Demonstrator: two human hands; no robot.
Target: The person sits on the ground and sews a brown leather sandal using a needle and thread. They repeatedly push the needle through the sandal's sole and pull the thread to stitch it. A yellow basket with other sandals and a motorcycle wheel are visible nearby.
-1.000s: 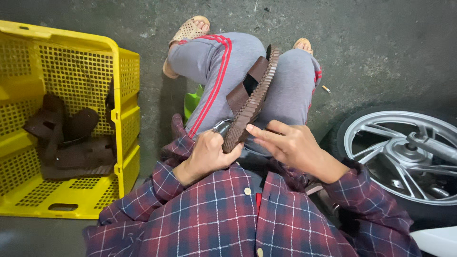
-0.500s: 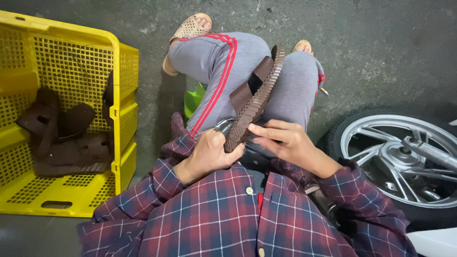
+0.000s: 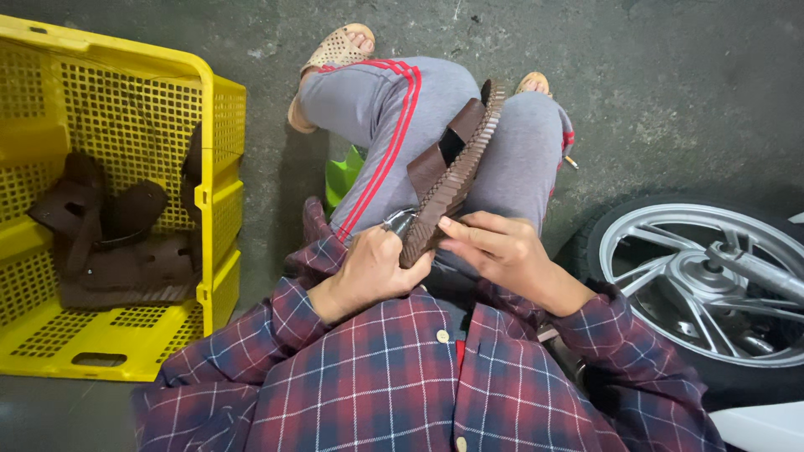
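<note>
A brown sandal [image 3: 452, 172] with a ridged sole and wide straps lies lengthwise over my lap, its sole edge turned up. My left hand [image 3: 373, 272] is closed around a small metal tool [image 3: 399, 221] pressed against the sandal's near end. My right hand [image 3: 494, 249] grips that same near end, fingers on the sole's edge. I sit with grey trousers with red stripes and a plaid shirt, feet in beige slippers.
A yellow perforated crate [image 3: 209, 188] at the left holds several more brown sandals [image 3: 117, 243]. A motorbike wheel [image 3: 712, 285] with silver spokes stands close at the right. A green object [image 3: 343, 177] sits under my left leg. The floor is grey concrete.
The sandal has tilted slightly and both hands have shifted a little along its near end. The view has moved a bit, showing more of the crate.
</note>
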